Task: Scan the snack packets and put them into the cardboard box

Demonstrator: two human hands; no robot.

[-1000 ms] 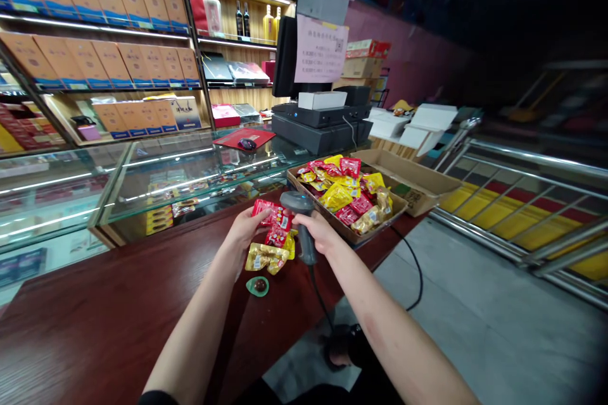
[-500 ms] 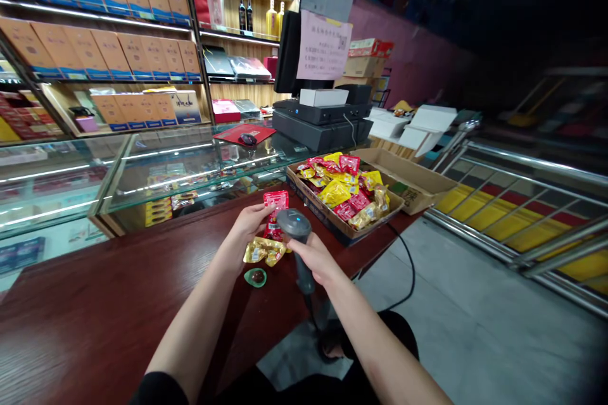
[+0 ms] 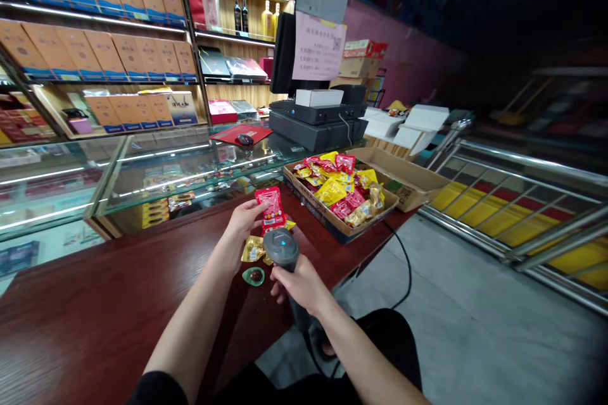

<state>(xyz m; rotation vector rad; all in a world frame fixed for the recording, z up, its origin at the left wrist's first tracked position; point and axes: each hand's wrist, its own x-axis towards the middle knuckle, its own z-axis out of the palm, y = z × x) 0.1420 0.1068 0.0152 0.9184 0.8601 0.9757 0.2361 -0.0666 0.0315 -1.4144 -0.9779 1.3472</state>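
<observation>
My left hand [image 3: 246, 218] grips the edge of a red snack packet [image 3: 272, 207], printed side up, just above the brown table. A grey barcode scanner [image 3: 281, 245] is held in my right hand [image 3: 300, 281], its head turned towards the red packet and its cable hanging below. Under and beside the scanner head lies a gold snack packet [image 3: 253, 249], partly hidden. A bit of yellow packet [image 3: 291, 224] shows behind the scanner. Nearer to me, a small green dish-like wrapper [image 3: 247, 276] with a brown round piece on it rests on the table.
A cardboard box [image 3: 327, 218] of red, yellow and gold packets stands right of my hands. Behind are a glass display counter [image 3: 190, 161], a red mat with a mouse [image 3: 244, 139], and a till [image 3: 311, 126]. A metal railing [image 3: 513, 171] runs along the right.
The scanner has come down and nearer to me, away from the red packet. The red packet now lies tilted with more of its printed side showing.
</observation>
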